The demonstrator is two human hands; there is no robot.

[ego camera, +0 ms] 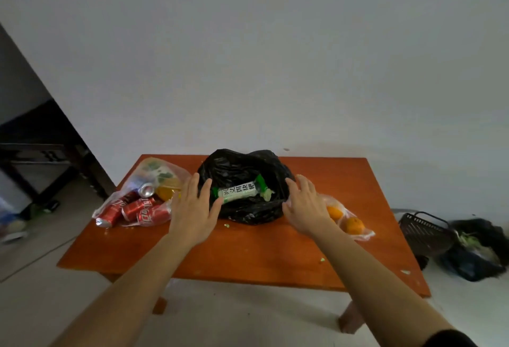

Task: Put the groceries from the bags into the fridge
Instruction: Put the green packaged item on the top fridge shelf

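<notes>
— Where's your grip?
— My left hand [192, 209] and right hand [305, 206] are spread wide, holding nothing, flanking the crumpled black plastic bag [248, 209].
— What's inside?
— A white-and-green wrapped packet [241, 191], lying between my hands.
— Around it?
— Orange wooden counter [248, 253]; clear bag of red soda cans [137, 209] left, clear bag of oranges [349, 222] right, against a pale wall [275, 57].

A green-and-white packet [242, 190] in the black bag [248, 209] carries a column of black Chinese characters (too blurred to read with certainty). The red cans [137, 210] bear white Coca-Cola script, seen upside down.
</notes>
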